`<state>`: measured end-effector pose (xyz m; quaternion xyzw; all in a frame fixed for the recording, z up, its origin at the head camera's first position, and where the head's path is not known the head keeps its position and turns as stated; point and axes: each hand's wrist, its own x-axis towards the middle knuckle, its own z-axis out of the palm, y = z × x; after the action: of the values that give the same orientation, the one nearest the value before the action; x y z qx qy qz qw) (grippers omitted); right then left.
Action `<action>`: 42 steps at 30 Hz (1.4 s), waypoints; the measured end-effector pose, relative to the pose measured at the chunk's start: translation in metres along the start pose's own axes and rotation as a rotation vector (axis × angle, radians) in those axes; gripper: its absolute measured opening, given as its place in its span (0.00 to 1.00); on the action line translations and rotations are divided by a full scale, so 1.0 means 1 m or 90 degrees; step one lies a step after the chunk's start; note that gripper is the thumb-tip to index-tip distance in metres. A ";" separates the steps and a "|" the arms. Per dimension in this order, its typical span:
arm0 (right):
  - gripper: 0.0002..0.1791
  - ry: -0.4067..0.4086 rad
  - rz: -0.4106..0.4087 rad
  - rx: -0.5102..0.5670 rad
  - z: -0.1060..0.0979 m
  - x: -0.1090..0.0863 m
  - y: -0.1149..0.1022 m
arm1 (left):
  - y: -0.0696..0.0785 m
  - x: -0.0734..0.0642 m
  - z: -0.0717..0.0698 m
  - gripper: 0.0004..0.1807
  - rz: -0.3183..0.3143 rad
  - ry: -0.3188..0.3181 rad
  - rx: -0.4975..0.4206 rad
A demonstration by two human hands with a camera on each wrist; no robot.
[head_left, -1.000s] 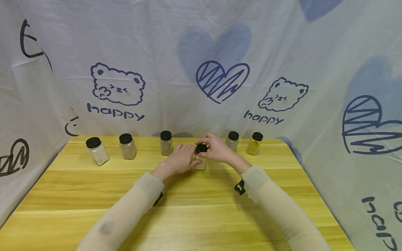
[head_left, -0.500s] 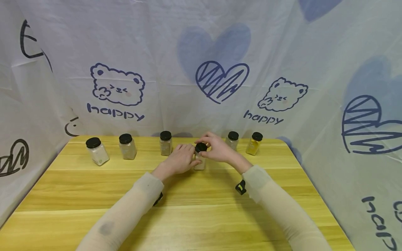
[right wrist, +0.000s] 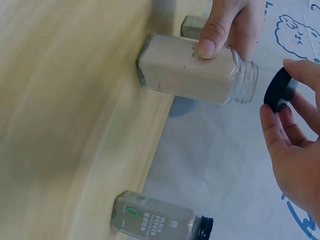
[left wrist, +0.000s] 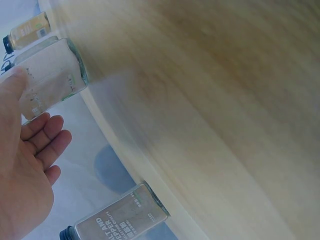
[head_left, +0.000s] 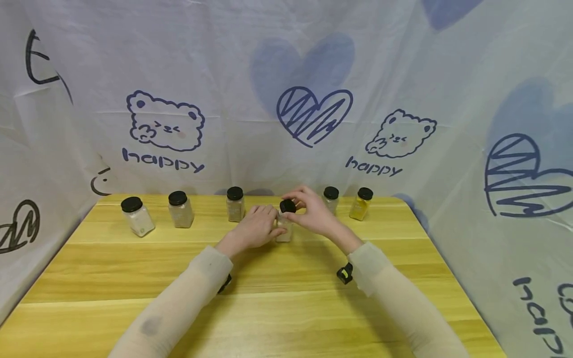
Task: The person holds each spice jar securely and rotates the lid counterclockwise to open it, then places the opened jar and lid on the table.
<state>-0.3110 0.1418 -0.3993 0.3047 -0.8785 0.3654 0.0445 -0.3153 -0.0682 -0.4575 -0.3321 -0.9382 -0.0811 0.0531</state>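
Note:
A clear glass spice jar (right wrist: 187, 70) full of pale powder stands upright on the wooden table. My left hand (head_left: 255, 227) grips it from the left, thumb on the near side, as the right wrist view shows. Its threaded glass mouth is bare. Just off that mouth, my right hand (head_left: 313, 214) pinches the black lid (right wrist: 277, 89) between thumb and fingers; the lid is tilted and a small gap shows between it and the rim. In the left wrist view the jar (left wrist: 55, 82) is partly covered by my left thumb.
Several capped jars line the table's back: a white-filled one (head_left: 139, 219), a greyish one (head_left: 181, 211) and another (head_left: 235, 205) to the left. Right of my hands are a black pepper jar (right wrist: 152, 217) and a yellow-filled jar (head_left: 360, 206). A printed cloth (head_left: 250, 159) hangs behind.
The lid has come up off the jar's mouth and tilted, with my right hand rising slightly and shifting right. My left hand and the jar have stayed in place.

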 end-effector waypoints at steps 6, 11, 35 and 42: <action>0.22 0.051 0.023 0.060 0.002 -0.011 0.004 | 0.001 0.001 -0.001 0.24 -0.005 -0.003 -0.003; 0.24 0.070 0.034 0.087 0.002 -0.021 0.007 | 0.000 0.002 0.000 0.24 -0.010 -0.008 -0.004; 0.28 0.033 0.095 0.177 0.021 -0.069 0.013 | 0.004 0.003 -0.002 0.28 -0.061 -0.021 -0.021; 0.24 -0.015 0.076 0.139 0.028 -0.077 0.016 | 0.006 0.002 -0.003 0.30 -0.074 -0.033 -0.046</action>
<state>-0.2536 0.1705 -0.4534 0.2593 -0.8503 0.4574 -0.0213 -0.3124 -0.0632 -0.4533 -0.2804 -0.9536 -0.1092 0.0120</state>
